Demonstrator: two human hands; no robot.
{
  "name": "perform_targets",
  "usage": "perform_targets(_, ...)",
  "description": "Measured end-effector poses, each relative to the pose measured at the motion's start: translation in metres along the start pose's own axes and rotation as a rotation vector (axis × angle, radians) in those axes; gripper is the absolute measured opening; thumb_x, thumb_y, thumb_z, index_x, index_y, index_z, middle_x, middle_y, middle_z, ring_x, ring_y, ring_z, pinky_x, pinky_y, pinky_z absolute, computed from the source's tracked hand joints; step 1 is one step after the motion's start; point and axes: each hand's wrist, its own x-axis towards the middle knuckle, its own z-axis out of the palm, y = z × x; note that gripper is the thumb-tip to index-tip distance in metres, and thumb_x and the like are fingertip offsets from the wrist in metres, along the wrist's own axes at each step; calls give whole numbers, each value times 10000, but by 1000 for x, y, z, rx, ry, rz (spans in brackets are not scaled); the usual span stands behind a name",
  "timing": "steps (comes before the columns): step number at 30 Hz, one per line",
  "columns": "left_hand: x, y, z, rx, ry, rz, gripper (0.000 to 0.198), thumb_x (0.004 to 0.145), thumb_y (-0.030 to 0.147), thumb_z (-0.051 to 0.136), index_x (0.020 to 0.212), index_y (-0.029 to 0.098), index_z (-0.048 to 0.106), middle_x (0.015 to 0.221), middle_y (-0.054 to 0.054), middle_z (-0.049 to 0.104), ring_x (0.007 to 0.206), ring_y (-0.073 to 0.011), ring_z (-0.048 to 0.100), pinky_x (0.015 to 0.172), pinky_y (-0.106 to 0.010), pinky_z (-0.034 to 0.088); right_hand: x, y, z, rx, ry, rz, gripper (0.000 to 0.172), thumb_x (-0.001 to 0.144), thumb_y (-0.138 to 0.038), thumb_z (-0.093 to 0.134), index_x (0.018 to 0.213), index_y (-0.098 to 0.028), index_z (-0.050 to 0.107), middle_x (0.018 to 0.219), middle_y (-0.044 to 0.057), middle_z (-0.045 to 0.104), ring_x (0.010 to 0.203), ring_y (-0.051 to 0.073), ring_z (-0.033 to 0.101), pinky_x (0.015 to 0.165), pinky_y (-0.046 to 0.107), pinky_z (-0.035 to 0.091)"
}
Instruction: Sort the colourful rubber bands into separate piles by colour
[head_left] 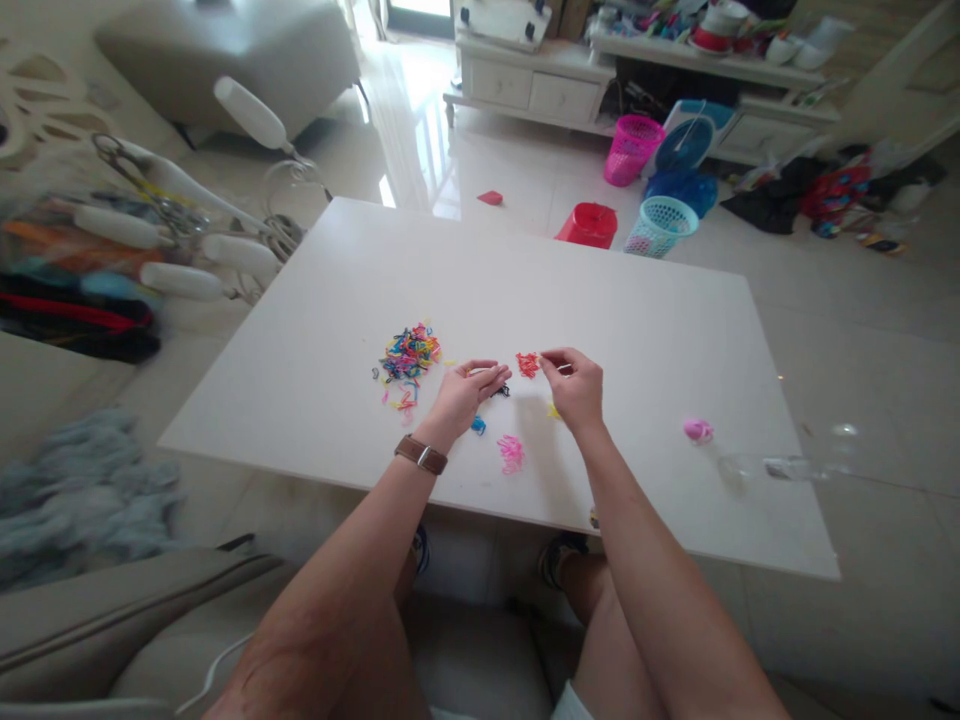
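My left hand (471, 393), with a brown-strapped watch (421, 454) at the wrist, has its fingers stretched out over a small black pile (502, 390), partly covering it. My right hand (576, 385) is closed in a pinch at the right edge of a red pile (528, 365) of small bands. What its fingertips hold is too small to make out. Left of my hands lies a mixed heap of small coloured bands (410, 354). Closer to me are a pink pile (511, 453) and a blue pile (478, 425). A yellow pile (554, 410) is partly hidden by my right hand.
The white table (637, 320) carries a pink-purple object (697, 431) and a clear container (776, 468) at the right. A floor lamp with white shades (251, 115) stands by its left edge. Beyond the far edge are a red bin (591, 224) and a light-blue basket (660, 226).
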Motion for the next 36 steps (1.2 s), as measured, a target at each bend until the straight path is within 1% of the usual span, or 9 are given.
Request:
perform_targets(3,-2,1,0,1,9,4,99,878,21,719,879,96,656,929,-155,788,904,-164,786,1012,-304,576,10,18,-24,-81,65,101,146,802,-294,711,876,-178,759,809,63,770,732,200,691,741,336,553)
perform_targets(7,-3,1,-1,13,9,-3,91,880,28,722,890,97,663,933,-152,788,912,-164,786,1011,-298,579,12,44,-43,-272,-94,215,30,735,-212,729,721,-191,744,713,41,749,690,194,681,727,328,533)
perform_targets(11,-1,0,0,-6,19,-21,123,855,39,758,915,102,671,931,-147,788,948,-179,787,1012,-302,579,7,59,-42,-342,-221,232,61,721,-167,717,708,-202,765,712,29,759,692,180,687,729,303,524)
perform_targets(19,2,-2,1,-2,9,-25,115,857,28,748,887,98,662,928,-150,788,912,-170,788,1014,-307,578,7,75,-33,-420,-261,273,118,734,-141,679,727,-209,775,738,32,766,729,179,699,745,295,516)
perform_targets(22,1,-1,0,3,14,-21,106,863,25,738,879,98,664,921,-151,786,910,-168,786,1024,-311,572,7,78,-34,-451,-256,284,118,738,-183,697,800,-207,795,732,34,754,710,183,680,743,307,510)
perform_targets(25,0,-1,2,7,4,-40,106,852,39,758,892,100,681,925,-153,786,948,-189,784,1046,-334,562,8,69,-34,-448,-185,215,164,748,-221,698,875,-201,799,704,22,729,679,181,649,746,318,508)
perform_targets(29,-2,-3,4,17,-25,-48,50,874,40,726,874,85,705,930,-168,782,968,-208,782,1073,-361,548,3,37,-27,-223,-162,59,148,822,-305,683,854,-194,775,717,20,711,657,168,628,711,311,516)
perform_targets(33,-2,-6,5,48,-73,-76,96,920,50,659,860,77,729,925,-175,786,950,-205,781,1083,-358,539,-6,9,-10,-38,-233,-147,196,880,-367,693,936,-201,780,893,46,724,709,153,637,668,293,518)
perform_targets(36,-2,-7,5,62,-97,-104,152,947,63,617,861,75,741,936,-171,791,877,-176,777,1069,-349,545,-10,6,-1,8,-311,-203,209,898,-368,701,1009,-216,790,954,48,713,742,149,645,667,289,521)
